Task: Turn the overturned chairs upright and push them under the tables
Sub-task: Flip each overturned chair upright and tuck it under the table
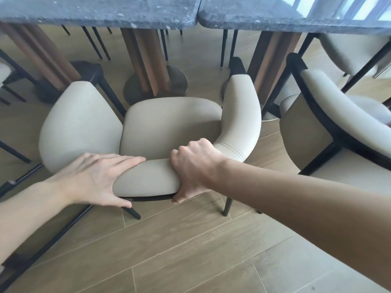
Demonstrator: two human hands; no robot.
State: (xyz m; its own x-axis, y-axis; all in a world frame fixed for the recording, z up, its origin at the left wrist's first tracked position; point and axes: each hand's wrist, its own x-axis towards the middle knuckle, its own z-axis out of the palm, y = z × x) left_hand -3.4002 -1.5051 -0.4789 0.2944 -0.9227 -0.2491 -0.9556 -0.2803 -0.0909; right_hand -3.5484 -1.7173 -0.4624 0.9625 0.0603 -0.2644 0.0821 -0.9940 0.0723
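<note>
Floor: wood-look planks (190,250), pale brown, running diagonally under everything.
Tables: two dark speckled stone tops side by side along the upper edge, left table (95,11) and right table (275,15), edges nearly touching; each stands on brown ribbed pedestals with round dark metal bases (156,85).
Chair in hand: beige upholstered chair (169,123) with curved wrap-around backrest and black frame, standing upright on its legs, seat facing the tables; its seat front is near the left table's pedestal base, not tucked fully under.
Backrest: padded curve sweeps from the left wing round to the right arm; the near middle section lies between the two hands.
Left hand: left hand (95,178) laid flat on the top of the backrest, fingers straight and spread, thumb hooked under the lower edge against the black frame.
Right hand: right hand (196,166) clenched round the backrest just right of centre, fingers wrapped over the top, thumb underneath.
Neighbouring chair: second beige chair (338,132) of the same build at right, upright, close beside the held one, facing the right table.
Background: slim black legs (97,43) of more chairs visible beyond the pedestals; another beige seat back (355,51) at upper right.
</note>
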